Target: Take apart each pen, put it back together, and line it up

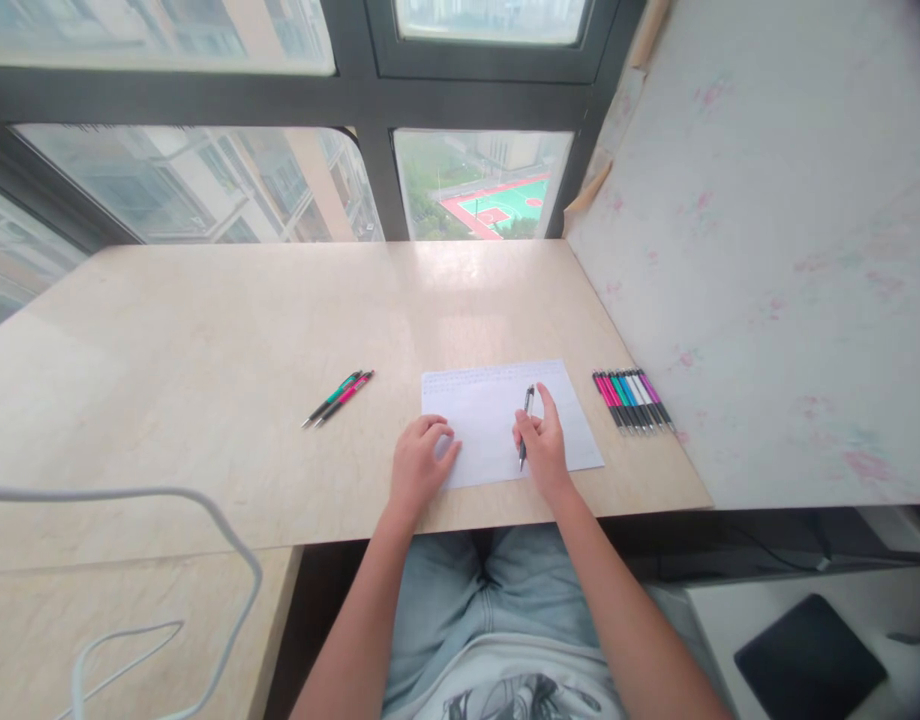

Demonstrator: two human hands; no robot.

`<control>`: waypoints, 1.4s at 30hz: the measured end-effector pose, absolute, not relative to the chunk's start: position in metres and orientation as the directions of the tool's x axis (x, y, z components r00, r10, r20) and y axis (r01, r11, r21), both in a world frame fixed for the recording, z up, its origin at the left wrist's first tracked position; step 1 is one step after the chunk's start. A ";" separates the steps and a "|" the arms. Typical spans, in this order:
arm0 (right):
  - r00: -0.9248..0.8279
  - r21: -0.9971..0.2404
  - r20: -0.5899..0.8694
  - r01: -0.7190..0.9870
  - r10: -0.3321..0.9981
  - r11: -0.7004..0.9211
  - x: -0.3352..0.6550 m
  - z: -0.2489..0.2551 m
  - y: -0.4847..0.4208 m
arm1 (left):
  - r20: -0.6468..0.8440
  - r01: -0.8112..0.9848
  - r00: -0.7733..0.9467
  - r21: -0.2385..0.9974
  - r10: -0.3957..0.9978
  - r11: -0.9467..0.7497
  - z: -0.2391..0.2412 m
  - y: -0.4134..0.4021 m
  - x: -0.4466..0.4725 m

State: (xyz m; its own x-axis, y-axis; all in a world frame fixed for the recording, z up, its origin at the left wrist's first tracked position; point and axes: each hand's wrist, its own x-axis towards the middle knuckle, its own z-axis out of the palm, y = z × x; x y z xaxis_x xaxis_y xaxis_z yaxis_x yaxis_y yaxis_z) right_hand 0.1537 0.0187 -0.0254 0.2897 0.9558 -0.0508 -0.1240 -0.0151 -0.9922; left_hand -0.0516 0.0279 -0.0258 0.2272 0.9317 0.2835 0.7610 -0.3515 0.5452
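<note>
A white sheet of paper [482, 430] lies on the desk in front of me, with rows of handwriting along its top edge. My left hand [424, 460] rests on the sheet's left edge, its fingers loosely bent and thumb apart, holding nothing. Over the right half of the paper, my right hand [544, 445] grips a black-and-white pen [530, 400] between thumb and fingers, the index finger raised off it. The pen's tip points down towards me; whether it touches the paper I cannot tell.
Left of the paper lie two pens [338, 398], one green and one pink. To its right, several pens [632, 402] in mixed colours sit in a neat row beside the wall [775, 280]. A white cable [220, 520] curves across the lower left. Windows [482, 185] stand behind the desk [227, 340].
</note>
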 end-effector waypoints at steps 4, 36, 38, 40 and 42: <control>0.225 -0.997 -0.016 -0.078 0.974 0.002 0.154 -0.027 0.020 | 0.291 0.758 0.239 0.540 0.926 -0.365 -0.024 0.029 -0.052; 0.080 -0.942 -0.051 -0.335 0.996 -0.022 0.161 -0.029 0.024 | 0.294 0.739 0.243 0.562 0.924 -0.373 -0.025 0.035 -0.053; 0.077 -0.912 -0.089 -0.407 0.993 -0.050 0.165 -0.029 0.025 | 0.292 0.740 0.241 0.562 0.925 -0.370 -0.026 0.034 -0.053; 0.078 -0.877 -0.120 -0.476 0.990 -0.069 0.168 -0.029 0.026 | 0.292 0.742 0.237 0.562 0.927 -0.367 -0.025 0.034 -0.053; 0.063 -0.843 -0.144 -0.530 0.988 -0.089 0.171 -0.029 0.027 | 0.292 0.745 0.231 0.560 0.928 -0.361 -0.025 0.034 -0.052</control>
State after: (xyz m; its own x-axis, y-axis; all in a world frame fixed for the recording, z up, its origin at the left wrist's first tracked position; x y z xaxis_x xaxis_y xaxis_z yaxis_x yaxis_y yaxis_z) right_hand 0.1708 0.0275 -0.0288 0.0633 0.9876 -0.1435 -0.5303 -0.0885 -0.8431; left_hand -0.0524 0.0342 -0.0249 0.2307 0.9282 0.2920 0.7454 -0.3615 0.5600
